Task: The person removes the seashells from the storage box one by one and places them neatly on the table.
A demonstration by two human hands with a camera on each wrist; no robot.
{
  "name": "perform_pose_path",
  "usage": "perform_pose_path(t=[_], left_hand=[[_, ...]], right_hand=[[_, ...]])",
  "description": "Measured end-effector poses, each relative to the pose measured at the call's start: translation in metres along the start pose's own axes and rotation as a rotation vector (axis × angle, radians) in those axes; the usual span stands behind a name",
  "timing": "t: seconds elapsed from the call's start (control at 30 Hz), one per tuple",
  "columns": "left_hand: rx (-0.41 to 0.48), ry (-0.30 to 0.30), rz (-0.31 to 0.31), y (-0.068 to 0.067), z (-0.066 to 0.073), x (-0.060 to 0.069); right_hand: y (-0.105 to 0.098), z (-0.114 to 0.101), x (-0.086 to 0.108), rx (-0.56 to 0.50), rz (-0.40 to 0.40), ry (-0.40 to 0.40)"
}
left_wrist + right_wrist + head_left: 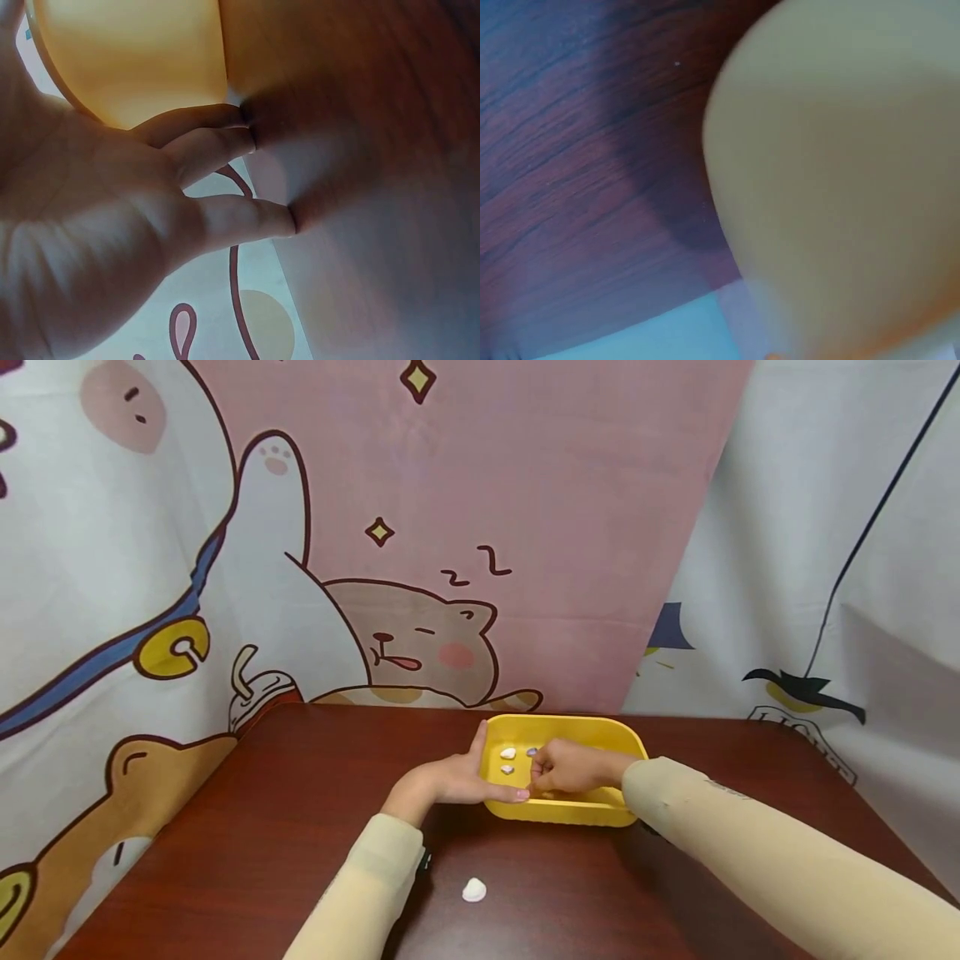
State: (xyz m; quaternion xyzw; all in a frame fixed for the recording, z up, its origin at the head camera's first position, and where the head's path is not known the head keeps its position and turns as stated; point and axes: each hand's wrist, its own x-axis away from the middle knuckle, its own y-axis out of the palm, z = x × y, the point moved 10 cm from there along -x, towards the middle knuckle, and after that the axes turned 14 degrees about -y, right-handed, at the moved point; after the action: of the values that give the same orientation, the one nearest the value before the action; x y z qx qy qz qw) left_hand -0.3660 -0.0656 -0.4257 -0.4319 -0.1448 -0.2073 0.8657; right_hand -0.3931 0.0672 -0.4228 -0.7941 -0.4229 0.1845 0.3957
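A yellow plastic bin (pixel 566 812) stands near the back of the table. My left hand (pixel 457 778) lies against its left front corner, thumb along the front rim and fingers stretched out. In the left wrist view the fingers (pixel 247 217) reach toward the tabletop beside the bin wall (pixel 135 60). Inside the bin my right hand (pixel 568 767) points down with curled fingers; whether they pinch anything is hidden. To its left lie a white shell (pixel 507 753), a smaller whitish piece (pixel 507 769) and a bluish-purple one (pixel 532 752).
On the table in front of the bin lies a white shell (pixel 474 890). The dark red-brown wooden table (pixel 300 827) meets a printed cartoon cloth (pixel 585 527) at the back. In the right wrist view the bin's outer wall (pixel 840 165) fills much of the picture.
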Motion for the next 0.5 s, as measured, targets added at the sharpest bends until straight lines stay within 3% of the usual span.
perform_pose_path(t=[0.07,0.2,0.33,0.5], left_hand=[[-0.006,-0.005,0.002,0.000,-0.001,0.000],[-0.005,-0.010,-0.004,0.001,-0.003,0.000],[0.000,0.000,-0.009,0.001,-0.003,0.000],[-0.001,0.014,-0.008,0.000,0.000,-0.001]], right_hand=[[-0.003,-0.006,0.001,-0.067,0.001,-0.012],[-0.014,-0.015,0.008,-0.204,0.014,0.040],[-0.027,-0.028,0.018,-0.260,0.028,0.093],[-0.026,-0.059,0.030,-0.350,0.018,0.036]])
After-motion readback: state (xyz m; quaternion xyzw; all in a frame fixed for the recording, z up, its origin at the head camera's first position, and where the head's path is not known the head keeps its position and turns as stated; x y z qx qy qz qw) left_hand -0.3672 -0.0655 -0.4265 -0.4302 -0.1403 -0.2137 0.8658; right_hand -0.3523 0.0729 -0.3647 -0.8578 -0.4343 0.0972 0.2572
